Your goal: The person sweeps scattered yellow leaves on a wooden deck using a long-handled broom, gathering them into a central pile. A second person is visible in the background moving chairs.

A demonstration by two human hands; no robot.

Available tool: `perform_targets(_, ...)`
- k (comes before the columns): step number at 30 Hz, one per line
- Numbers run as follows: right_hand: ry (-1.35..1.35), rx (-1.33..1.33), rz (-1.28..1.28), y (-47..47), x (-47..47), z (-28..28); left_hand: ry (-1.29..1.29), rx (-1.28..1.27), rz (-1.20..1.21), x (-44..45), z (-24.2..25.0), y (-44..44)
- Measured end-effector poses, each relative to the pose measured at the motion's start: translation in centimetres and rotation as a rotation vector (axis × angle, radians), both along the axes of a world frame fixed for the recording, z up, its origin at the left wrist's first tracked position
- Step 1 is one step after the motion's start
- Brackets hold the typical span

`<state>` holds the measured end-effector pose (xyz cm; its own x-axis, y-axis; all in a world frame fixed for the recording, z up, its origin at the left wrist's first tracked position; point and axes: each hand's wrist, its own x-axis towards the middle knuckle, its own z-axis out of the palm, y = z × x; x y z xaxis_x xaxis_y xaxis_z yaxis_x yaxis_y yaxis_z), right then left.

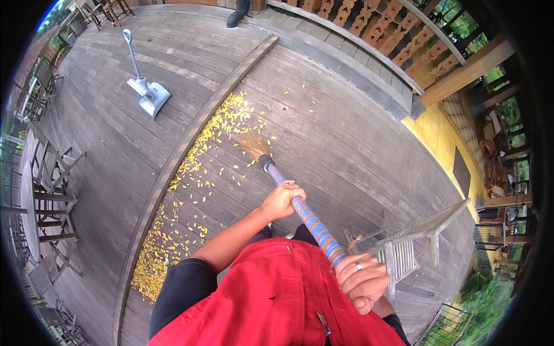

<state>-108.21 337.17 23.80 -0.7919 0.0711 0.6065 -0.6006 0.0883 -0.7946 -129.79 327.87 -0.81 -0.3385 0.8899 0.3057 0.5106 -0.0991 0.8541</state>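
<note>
Both my hands grip one broom, whose handle (318, 229) is wrapped in blue and orange bands. My left hand (283, 201) is closed around the lower shaft, above a black binding. Near the upper end of the handle, my right hand (363, 279) is wrapped around it and wears a ring. The stiff straw-coloured bristles (252, 145) are down at the wooden deck, beside scattered yellow petals or small leaves (225, 119). More of this yellow litter forms a thick heap (149, 270) to my left, along a raised striped strip (197, 125).
Beyond the strip a grey long-handled dustpan (153, 97) stands upright on the deck (99, 142). A round wooden table (30, 207) and chairs are at left. At right stands weathered wooden furniture (402, 255). A step (333, 65) and carved railing (389, 30) border the far side.
</note>
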Motion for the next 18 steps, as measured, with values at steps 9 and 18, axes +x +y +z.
perform_targets(9,0.091,0.268,0.162,20.0,-11.5,0.7,-0.095,0.164,0.035,-7.2,-1.1,25.3)
perform_targets(18,-0.140,0.334,-0.105,41.2,-24.1,-7.4,-0.187,0.021,-0.011,-17.5,-10.9,50.1)
